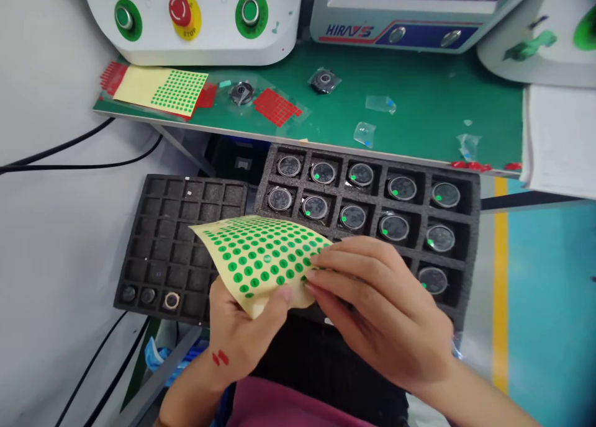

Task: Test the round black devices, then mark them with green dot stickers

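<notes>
A curved pale-yellow sheet of round green stickers (261,253) is held up in front of me. My left hand (246,328) grips its lower edge, the thumb on top and the fingers hidden underneath. At the sheet's right edge, the fingertips of my right hand (382,309) are pinched together over the stickers; whether a loose sticker is between them cannot be made out. Behind the hands lies a dark foam tray (471,228) of round watch-like parts (394,227), one per compartment. Many of these carry a green dot. Two red marks show on my left wrist.
To the left lies another foam tray (186,228) with a few round parts in its front row. The green shelf (419,98) beyond holds another sticker sheet (179,92), red stickers (277,107), wrapped parts and plastic scraps. A red stop button (180,10) and a monitor (410,17) stand behind.
</notes>
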A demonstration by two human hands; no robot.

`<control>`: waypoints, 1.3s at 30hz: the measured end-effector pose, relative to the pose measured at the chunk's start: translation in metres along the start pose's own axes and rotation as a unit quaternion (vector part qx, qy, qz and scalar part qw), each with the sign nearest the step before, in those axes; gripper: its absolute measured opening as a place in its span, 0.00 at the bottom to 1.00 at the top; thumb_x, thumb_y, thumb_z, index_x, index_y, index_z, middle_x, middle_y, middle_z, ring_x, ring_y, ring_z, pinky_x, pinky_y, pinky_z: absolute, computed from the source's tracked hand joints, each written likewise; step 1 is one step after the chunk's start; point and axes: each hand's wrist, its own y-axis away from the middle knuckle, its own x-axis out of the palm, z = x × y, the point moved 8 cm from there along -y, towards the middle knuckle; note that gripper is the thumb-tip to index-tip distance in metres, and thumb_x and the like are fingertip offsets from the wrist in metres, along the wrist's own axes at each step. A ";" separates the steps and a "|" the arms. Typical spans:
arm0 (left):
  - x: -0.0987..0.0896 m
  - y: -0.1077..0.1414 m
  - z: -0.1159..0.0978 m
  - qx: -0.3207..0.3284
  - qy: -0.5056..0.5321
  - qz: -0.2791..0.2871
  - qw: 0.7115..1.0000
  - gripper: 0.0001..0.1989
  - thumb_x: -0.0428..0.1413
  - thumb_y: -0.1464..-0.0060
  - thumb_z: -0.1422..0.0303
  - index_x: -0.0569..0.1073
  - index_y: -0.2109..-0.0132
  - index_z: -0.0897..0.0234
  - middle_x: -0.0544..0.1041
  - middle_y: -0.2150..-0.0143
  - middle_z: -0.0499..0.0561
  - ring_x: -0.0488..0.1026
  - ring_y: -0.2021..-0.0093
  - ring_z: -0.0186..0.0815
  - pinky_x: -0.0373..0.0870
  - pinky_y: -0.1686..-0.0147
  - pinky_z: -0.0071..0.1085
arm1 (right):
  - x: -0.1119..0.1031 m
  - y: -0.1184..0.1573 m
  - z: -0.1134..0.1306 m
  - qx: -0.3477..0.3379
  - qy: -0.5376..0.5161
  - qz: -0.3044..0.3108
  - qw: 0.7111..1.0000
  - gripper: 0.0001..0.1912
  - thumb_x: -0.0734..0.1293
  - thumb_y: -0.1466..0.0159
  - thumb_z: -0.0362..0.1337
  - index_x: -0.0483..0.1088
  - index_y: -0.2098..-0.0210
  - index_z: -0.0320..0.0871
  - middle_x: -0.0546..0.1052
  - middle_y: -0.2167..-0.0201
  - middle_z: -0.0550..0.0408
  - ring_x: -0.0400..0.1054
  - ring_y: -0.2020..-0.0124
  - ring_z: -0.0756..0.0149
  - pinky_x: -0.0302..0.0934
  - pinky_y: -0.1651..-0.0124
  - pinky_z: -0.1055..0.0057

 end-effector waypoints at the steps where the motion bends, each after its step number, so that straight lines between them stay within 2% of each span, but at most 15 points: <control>1: 0.002 0.001 -0.002 -0.002 -0.007 0.007 1.000 0.09 0.61 0.52 0.76 0.83 0.66 0.58 0.83 0.70 0.47 0.80 0.72 0.36 0.78 0.69 0.26 | 0.000 0.001 -0.001 0.002 0.006 0.007 1.000 0.05 0.66 0.35 0.28 0.74 0.61 0.41 0.80 0.65 0.51 0.74 0.61 0.62 0.72 0.57 0.62; 6: 0.007 0.002 -0.008 0.016 -0.065 0.032 0.997 0.06 0.61 0.52 0.74 0.79 0.74 0.62 0.80 0.76 0.47 0.75 0.78 0.32 0.74 0.75 0.23 | -0.001 0.007 -0.001 -0.009 0.027 0.044 0.999 0.06 0.68 0.35 0.29 0.74 0.60 0.43 0.82 0.65 0.56 0.75 0.63 0.66 0.69 0.52 0.62; 11: 0.009 0.000 -0.018 0.032 -0.095 0.030 0.994 0.06 0.60 0.51 0.73 0.78 0.75 0.62 0.77 0.79 0.46 0.73 0.80 0.31 0.71 0.80 0.21 | -0.005 0.011 -0.001 0.013 -0.003 0.016 1.000 0.05 0.65 0.32 0.31 0.73 0.61 0.44 0.82 0.67 0.57 0.75 0.68 0.69 0.65 0.49 0.61; 16: 0.014 0.000 -0.037 0.097 -0.177 0.046 0.978 0.09 0.59 0.52 0.75 0.72 0.78 0.64 0.72 0.83 0.43 0.67 0.84 0.25 0.65 0.83 0.16 | -0.006 0.006 -0.003 0.038 -0.095 0.061 0.993 0.08 0.65 0.36 0.25 0.72 0.61 0.44 0.81 0.68 0.57 0.75 0.68 0.68 0.68 0.53 0.62; 20: 0.019 0.000 -0.045 0.134 -0.209 0.065 0.967 0.09 0.59 0.51 0.75 0.70 0.76 0.64 0.70 0.83 0.40 0.64 0.84 0.21 0.63 0.82 0.12 | -0.010 0.002 -0.002 0.026 -0.098 0.080 0.992 0.08 0.66 0.37 0.24 0.73 0.61 0.41 0.81 0.69 0.56 0.74 0.69 0.67 0.70 0.55 0.63; 24: 0.022 0.001 -0.049 0.145 -0.238 0.083 0.957 0.09 0.59 0.49 0.75 0.70 0.75 0.64 0.69 0.83 0.38 0.65 0.83 0.19 0.62 0.81 0.10 | -0.009 0.002 0.000 0.016 -0.073 0.100 0.992 0.07 0.66 0.36 0.25 0.73 0.60 0.41 0.81 0.68 0.55 0.74 0.66 0.66 0.71 0.57 0.64; 27: 0.022 0.001 -0.050 0.147 -0.268 0.083 0.948 0.09 0.59 0.47 0.73 0.69 0.75 0.64 0.69 0.83 0.38 0.65 0.83 0.20 0.63 0.81 0.10 | -0.009 0.003 0.002 0.011 -0.053 0.105 0.993 0.07 0.65 0.35 0.26 0.73 0.61 0.42 0.82 0.67 0.55 0.74 0.65 0.65 0.71 0.58 0.64; 31: 0.020 0.001 -0.050 0.145 -0.294 0.082 0.941 0.10 0.58 0.46 0.70 0.70 0.74 0.63 0.70 0.83 0.40 0.66 0.83 0.21 0.63 0.82 0.12 | -0.009 0.003 0.001 0.007 -0.053 0.102 0.993 0.07 0.65 0.35 0.26 0.73 0.61 0.42 0.81 0.69 0.56 0.72 0.69 0.66 0.70 0.59 0.65; 39: 0.026 -0.001 -0.053 0.156 -0.319 0.097 0.930 0.10 0.57 0.46 0.70 0.71 0.75 0.64 0.73 0.83 0.42 0.66 0.84 0.22 0.63 0.82 0.15 | -0.007 0.005 -0.004 0.022 -0.041 0.094 0.995 0.06 0.65 0.34 0.27 0.73 0.60 0.42 0.80 0.72 0.55 0.70 0.70 0.66 0.69 0.59 0.63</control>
